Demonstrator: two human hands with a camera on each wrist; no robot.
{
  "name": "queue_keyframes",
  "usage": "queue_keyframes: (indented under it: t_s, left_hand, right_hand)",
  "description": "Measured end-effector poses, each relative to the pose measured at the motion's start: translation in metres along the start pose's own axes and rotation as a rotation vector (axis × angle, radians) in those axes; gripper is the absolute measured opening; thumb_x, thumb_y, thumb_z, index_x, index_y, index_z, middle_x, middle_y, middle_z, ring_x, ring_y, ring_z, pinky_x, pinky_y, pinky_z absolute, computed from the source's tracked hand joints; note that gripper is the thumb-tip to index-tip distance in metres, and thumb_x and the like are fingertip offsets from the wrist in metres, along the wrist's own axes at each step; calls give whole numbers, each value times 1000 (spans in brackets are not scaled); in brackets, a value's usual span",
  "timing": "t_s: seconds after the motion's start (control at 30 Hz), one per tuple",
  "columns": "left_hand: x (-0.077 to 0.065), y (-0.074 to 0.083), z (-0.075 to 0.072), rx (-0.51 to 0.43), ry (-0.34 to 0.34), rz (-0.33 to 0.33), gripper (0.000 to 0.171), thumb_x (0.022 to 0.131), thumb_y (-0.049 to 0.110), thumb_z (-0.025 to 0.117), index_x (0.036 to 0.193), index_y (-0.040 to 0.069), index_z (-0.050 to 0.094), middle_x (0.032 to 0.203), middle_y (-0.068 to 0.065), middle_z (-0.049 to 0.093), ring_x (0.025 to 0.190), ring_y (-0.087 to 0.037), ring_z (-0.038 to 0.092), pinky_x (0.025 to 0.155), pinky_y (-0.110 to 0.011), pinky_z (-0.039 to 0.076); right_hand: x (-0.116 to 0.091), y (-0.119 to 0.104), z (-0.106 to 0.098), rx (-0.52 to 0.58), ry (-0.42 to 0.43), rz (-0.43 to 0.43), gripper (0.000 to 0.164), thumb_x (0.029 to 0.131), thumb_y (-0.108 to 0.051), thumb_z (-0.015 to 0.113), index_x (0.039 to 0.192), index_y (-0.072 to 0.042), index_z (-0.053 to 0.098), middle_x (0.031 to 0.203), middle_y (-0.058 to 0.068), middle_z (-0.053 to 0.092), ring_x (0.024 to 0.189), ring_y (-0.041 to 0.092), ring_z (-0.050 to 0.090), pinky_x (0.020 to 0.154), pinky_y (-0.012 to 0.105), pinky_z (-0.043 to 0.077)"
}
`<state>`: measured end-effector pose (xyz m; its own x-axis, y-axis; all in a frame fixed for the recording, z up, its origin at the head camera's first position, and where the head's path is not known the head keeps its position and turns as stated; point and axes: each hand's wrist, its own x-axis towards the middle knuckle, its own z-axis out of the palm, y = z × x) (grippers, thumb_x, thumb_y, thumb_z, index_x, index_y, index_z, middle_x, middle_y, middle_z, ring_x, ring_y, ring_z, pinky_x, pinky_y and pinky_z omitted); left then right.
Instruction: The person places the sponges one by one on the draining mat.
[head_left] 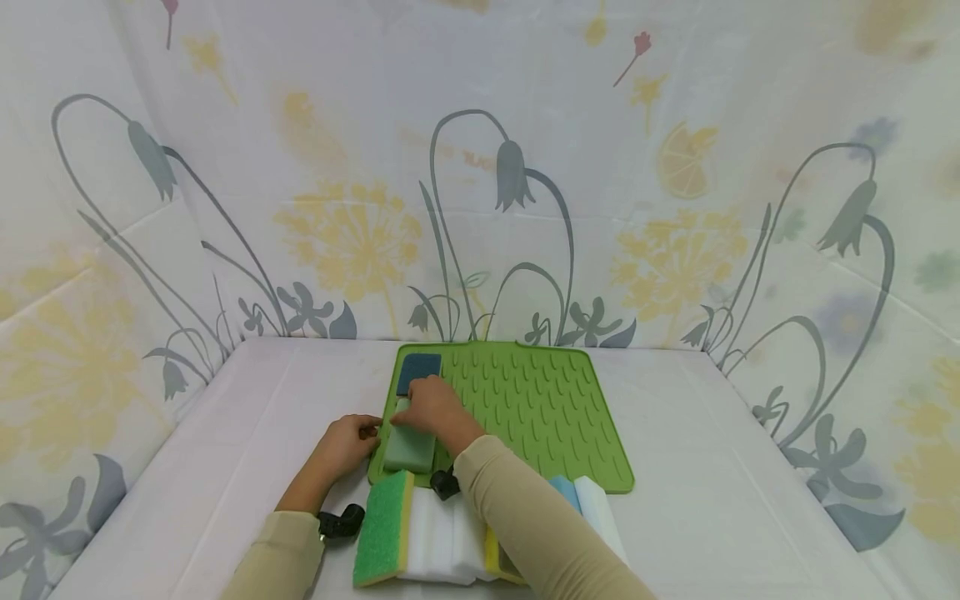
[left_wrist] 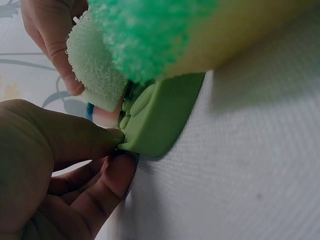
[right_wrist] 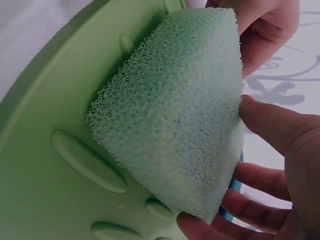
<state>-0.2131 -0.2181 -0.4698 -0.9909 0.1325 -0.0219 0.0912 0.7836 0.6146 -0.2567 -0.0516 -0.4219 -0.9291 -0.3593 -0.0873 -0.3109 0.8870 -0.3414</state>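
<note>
A pale green porous sponge (head_left: 410, 450) lies along the left side of the ribbed green mat (head_left: 525, 408). My right hand (head_left: 441, 410) grips its far end, thumb on one side and fingers on the other, as the right wrist view shows. Just beyond it on the mat is a dark blue sponge (head_left: 418, 367). With thumb and forefinger my left hand (head_left: 347, 448) pinches the left edge of the mat; the left wrist view shows the mat rim (left_wrist: 160, 125) between the fingertips.
In front of the mat stands a row of sponges: a green-and-yellow scrub sponge (head_left: 382, 529), white blocks (head_left: 442, 533), a yellow-edged one (head_left: 492, 557), a blue one (head_left: 564, 490) and another white one (head_left: 600, 512). My right forearm covers part of the row. A flower-printed curtain (head_left: 480, 167) hangs behind.
</note>
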Motion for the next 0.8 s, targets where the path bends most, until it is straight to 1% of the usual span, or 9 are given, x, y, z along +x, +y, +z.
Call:
queue_keyframes:
  t_s: [0.13, 0.27, 0.33, 0.43, 0.53, 0.67, 0.8]
  left_hand:
    - [0, 0, 0, 1, 0, 2, 34, 90, 7, 62, 121, -6, 64, 99, -12, 71, 89, -21, 65, 71, -37, 53]
    - [-1, 1, 0, 6, -2, 4, 34, 90, 7, 62, 121, -5, 64, 100, -13, 71, 90, -23, 66, 71, -37, 53]
    - [-1, 1, -1, 9, -3, 5, 34, 90, 7, 62, 121, -5, 64, 101, -13, 70, 90, -23, 66, 72, -38, 53]
    - [-2, 1, -1, 8, -5, 4, 34, 91, 8, 62, 122, -5, 64, 102, -13, 70, 92, -24, 66, 72, -38, 53]
    - [-2, 1, -1, 4, -8, 3, 34, 91, 8, 62, 123, -5, 63, 103, -13, 70, 92, -24, 66, 73, -38, 54]
    - [-2, 1, -1, 5, -8, 6, 34, 91, 8, 61, 123, -4, 63, 103, -13, 70, 92, -24, 66, 73, -38, 53]
    - [-1, 0, -1, 10, -8, 14, 34, 91, 8, 62, 122, -4, 64, 102, -13, 70, 93, -24, 66, 74, -39, 53]
  right_hand:
    - [0, 0, 0, -12, -3, 1, 39, 83, -48, 73, 96, -12, 66, 87, 1, 64, 74, 12, 57, 60, 27, 46]
    - [-3, 0, -3, -25, 1, 9, 37, 84, -52, 70, 89, -16, 64, 79, -2, 61, 66, 11, 55, 54, 26, 44]
    - [-5, 1, -5, -35, 5, 16, 38, 84, -55, 68, 89, -17, 64, 78, -3, 61, 63, 10, 55, 52, 26, 43]
    - [-8, 1, -9, -53, 1, 25, 41, 84, -57, 67, 97, -18, 67, 85, -4, 65, 64, 9, 57, 51, 27, 44]
    - [-11, 2, -13, -68, -9, 27, 46, 85, -57, 66, 108, -18, 68, 98, -4, 69, 72, 9, 61, 56, 27, 48]
    - [-15, 3, -20, -74, -9, 1, 46, 86, -55, 65, 114, -17, 67, 106, -3, 70, 82, 12, 65, 63, 29, 51]
    - [-22, 3, -29, -69, -9, -31, 45, 87, -53, 65, 113, -17, 67, 105, -2, 70, 81, 12, 65, 64, 28, 51]
